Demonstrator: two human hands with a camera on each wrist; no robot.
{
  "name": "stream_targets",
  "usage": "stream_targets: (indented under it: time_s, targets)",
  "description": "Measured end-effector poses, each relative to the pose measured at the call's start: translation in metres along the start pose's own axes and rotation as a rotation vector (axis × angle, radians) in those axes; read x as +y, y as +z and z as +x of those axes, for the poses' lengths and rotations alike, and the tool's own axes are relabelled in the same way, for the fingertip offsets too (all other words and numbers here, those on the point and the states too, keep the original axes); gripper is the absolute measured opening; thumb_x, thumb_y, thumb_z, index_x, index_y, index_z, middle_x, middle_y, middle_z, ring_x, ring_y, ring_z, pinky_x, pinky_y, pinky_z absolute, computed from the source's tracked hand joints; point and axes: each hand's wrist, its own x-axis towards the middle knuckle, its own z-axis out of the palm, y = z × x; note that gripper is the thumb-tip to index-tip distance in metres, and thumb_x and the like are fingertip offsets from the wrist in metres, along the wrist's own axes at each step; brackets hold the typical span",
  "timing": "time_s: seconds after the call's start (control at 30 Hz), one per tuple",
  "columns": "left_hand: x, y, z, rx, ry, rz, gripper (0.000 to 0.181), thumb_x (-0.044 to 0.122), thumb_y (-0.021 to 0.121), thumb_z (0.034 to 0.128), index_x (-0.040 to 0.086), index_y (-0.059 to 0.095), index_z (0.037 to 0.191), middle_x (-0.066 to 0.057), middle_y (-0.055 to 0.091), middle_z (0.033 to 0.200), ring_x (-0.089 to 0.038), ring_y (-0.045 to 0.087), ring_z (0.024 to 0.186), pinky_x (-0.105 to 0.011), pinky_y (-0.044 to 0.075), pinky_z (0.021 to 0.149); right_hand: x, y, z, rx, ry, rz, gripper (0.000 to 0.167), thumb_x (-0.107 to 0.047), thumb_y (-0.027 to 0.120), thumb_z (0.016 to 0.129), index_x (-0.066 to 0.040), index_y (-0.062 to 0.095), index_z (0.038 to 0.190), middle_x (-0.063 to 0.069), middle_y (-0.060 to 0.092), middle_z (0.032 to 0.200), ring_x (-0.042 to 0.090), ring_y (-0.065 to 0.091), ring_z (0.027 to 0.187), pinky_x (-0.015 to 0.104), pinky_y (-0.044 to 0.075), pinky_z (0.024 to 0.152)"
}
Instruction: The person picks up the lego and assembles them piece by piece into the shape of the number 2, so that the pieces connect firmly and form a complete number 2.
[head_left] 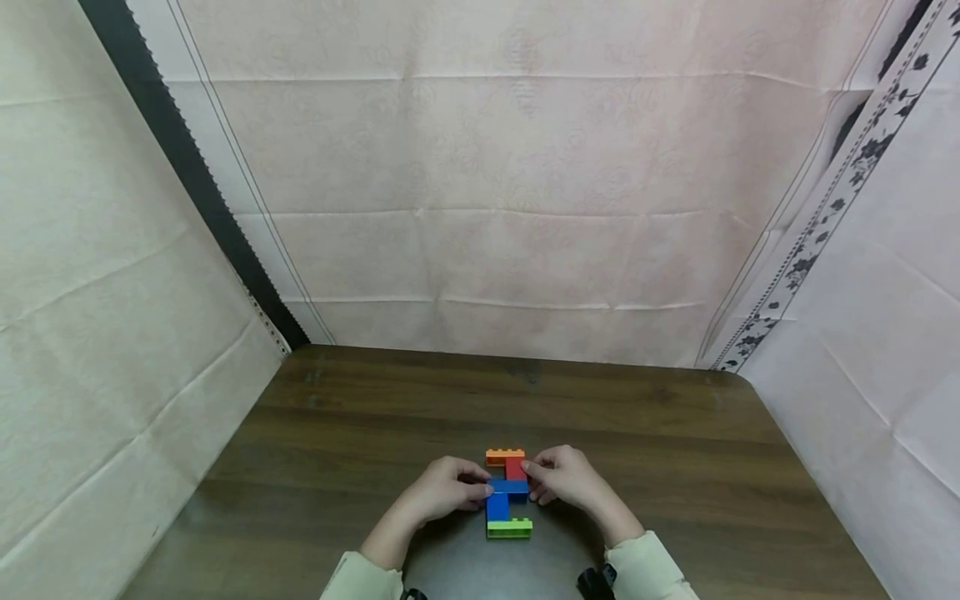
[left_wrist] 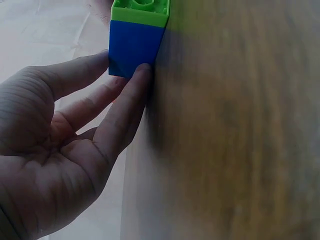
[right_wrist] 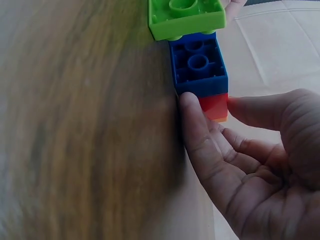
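A joined stack of toy building bricks lies on the table between both hands. From far to near in the head view come an orange brick [head_left: 505, 455], a red brick [head_left: 514, 469], a crosswise blue brick [head_left: 515, 486], a second blue brick [head_left: 497, 507] and a lime green brick [head_left: 508, 529]. My left hand [head_left: 448, 487] pinches the left end of the blue part, thumb and finger on opposite faces of blue [left_wrist: 134, 49] in the left wrist view. With thumb on the red brick [right_wrist: 214, 106], my right hand [head_left: 564, 478] pinches the stack's right side; its forefinger touches near the blue underside [right_wrist: 199, 62].
A dark brown wooden table [head_left: 360, 417] bears the bricks. Pale creased cloth [head_left: 525, 167] hangs behind it and along both sides. A black band [head_left: 187, 158] runs down the left corner, a floral-print border [head_left: 817, 233] down the right.
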Motion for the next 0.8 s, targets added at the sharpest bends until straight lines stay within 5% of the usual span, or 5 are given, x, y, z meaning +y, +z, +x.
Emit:
stream_targets:
  time_s: [0.8]
  targets:
    - [-0.0003,0.0022,-0.0008,-0.002,0.001,0.022,0.018,0.012,0.072,0.0935,0.004,0.074,0.109,-0.008,0.069,0.104,-0.023,0.07,0.091,-0.039,0.059,0.076,-0.0004,-0.0006,-0.0038,-0.033,0.06,0.003,0.028,-0.027,0.062,0.101,-0.003,0.073,0.092,0.011,0.07,0.076,0.023,0.07,0.066,0.036,0.06,0.062]
